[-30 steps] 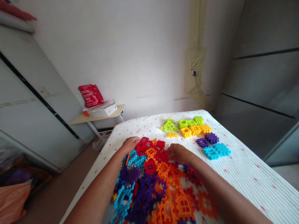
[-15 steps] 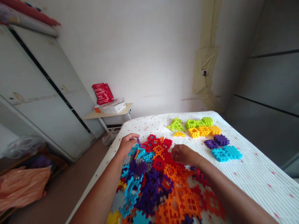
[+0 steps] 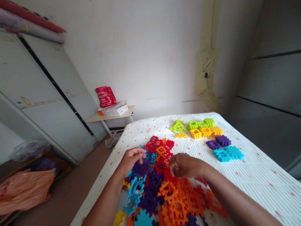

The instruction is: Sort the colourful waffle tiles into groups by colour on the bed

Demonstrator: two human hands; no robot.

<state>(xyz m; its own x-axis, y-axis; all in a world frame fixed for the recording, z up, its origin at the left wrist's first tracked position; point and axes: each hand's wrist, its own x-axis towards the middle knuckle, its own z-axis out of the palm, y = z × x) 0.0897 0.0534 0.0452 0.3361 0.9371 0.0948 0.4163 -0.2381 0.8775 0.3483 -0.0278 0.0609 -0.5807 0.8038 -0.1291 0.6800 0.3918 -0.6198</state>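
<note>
Fingers curled, the left hand and right hand hover at the interlocking-tile heap, grip untellable; beyond it, tile stacks sit colour-grouped, presumably against mixing.

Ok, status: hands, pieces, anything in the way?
Left hand by purple pieces, right hand curled by red pieces; grips unclear. Mixed pile loose, overlapping. Hands hide part of it.

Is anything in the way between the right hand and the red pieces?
Nothing visible is. The right hand is close to the red pieces, with nothing showing between them; whether it touches them is unclear.
</note>
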